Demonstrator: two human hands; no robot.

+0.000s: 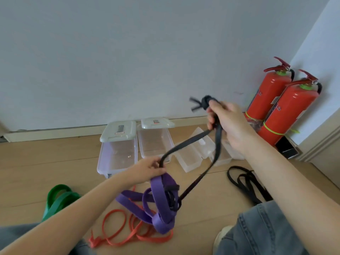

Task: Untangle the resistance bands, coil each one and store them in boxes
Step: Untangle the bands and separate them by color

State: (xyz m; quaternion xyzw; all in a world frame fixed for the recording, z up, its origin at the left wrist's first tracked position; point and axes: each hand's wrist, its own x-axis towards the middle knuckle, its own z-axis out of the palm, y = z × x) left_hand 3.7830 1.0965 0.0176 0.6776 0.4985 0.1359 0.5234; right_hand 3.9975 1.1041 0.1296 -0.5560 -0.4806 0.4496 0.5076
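Note:
My right hand (227, 122) is raised and grips the knotted top of a black band (185, 144). That band runs down in two strands into a tangle with a purple band (160, 201). My left hand (150, 168) pinches the black strand and the purple loop where they meet, above the floor. An orange band (117, 229) lies on the floor under the tangle. A green band (58, 197) lies loose at the left. Another black band (246, 183) lies on the floor at the right.
Several clear plastic boxes stand open by the wall: one (117, 155), a second (155, 142), and a smaller one (195, 153). Two red fire extinguishers (283, 107) stand in the right corner. My knees in jeans frame the bottom of the view.

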